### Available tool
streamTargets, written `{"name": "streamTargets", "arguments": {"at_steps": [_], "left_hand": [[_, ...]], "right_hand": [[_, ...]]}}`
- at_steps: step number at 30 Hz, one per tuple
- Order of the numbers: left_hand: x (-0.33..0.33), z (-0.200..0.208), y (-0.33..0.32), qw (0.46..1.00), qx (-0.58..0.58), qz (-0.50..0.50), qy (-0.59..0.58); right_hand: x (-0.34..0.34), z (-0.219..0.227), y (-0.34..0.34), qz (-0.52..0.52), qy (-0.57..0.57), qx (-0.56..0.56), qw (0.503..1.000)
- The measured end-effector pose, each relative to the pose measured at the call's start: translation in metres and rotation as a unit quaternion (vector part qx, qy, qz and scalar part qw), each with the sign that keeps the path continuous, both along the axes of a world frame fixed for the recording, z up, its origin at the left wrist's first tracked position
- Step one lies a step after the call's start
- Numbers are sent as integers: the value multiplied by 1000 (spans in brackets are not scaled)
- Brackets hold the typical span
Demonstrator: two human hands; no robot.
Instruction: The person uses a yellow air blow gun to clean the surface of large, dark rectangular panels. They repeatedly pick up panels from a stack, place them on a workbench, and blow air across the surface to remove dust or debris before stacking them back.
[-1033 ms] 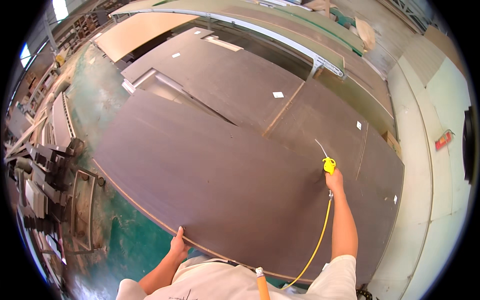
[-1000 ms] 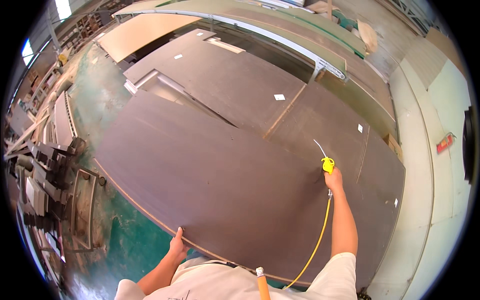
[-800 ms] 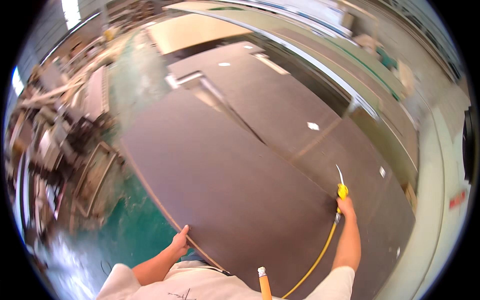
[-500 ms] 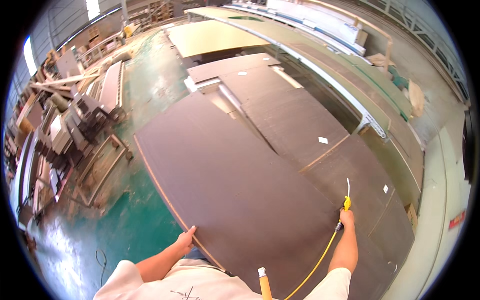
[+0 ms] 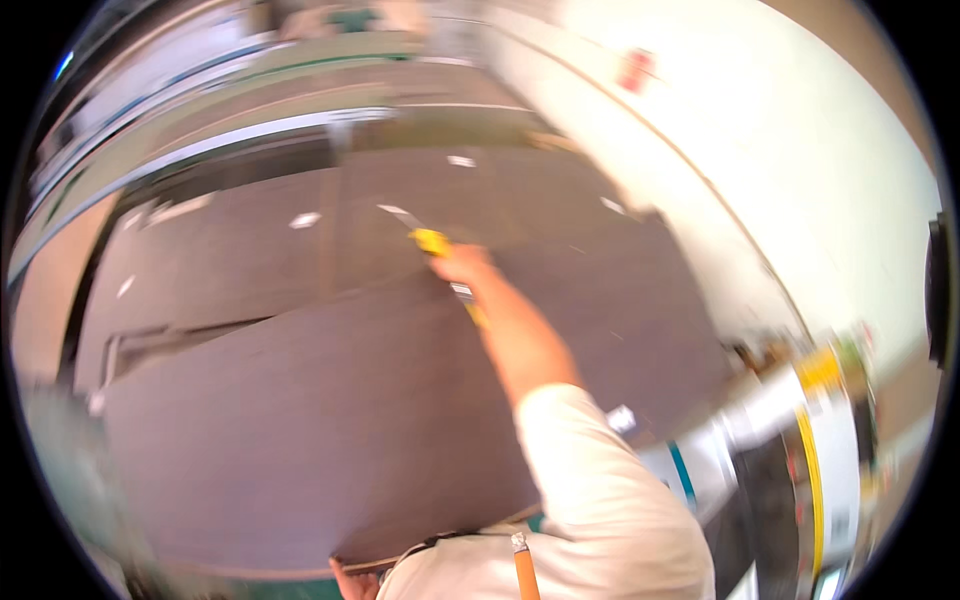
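My right hand [image 5: 464, 264] reaches out over the brown boards, closed round a yellow air blow gun [image 5: 432, 242] with a thin pale nozzle pointing away to the left. A yellow hose [image 5: 477, 314] runs from its lower end, mostly hidden by my forearm. Beneath lies a large dark brown board [image 5: 330, 420], resting on other brown panels [image 5: 240, 240] that carry small white labels. At the board's near edge is my left hand [image 5: 352, 580]; its thumb shows against the edge, and the fingers are mostly hidden. The picture is smeared by motion.
A pale wall [image 5: 740, 130] rises on the far right. Beyond the panels runs a light metal rail [image 5: 270, 128]. White and yellow equipment [image 5: 820, 440] stands close on my right. An orange stick with a grey tip [image 5: 525, 570], like a cigarette, juts in at the bottom.
The view has swung to the right, bringing the wall and equipment into sight. My right hand still holds the air blow gun, and my left hand remains at the board's edge.
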State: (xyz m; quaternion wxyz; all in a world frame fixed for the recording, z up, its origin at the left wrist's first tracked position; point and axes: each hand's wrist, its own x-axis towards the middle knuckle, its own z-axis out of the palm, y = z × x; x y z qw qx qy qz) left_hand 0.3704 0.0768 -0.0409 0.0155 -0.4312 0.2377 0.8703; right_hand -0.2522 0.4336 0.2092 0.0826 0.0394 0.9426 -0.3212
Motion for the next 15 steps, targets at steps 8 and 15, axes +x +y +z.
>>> {"name": "streamTargets", "arguments": {"at_steps": [8,15], "left_hand": [[-36,76,-34,979,-20,-195,-53],[-5,73,-25,958,-40,-279,-44]], "right_hand": [[100,26,16,-18,87,208,974],[186,52,27,-64,113,204,970]]}}
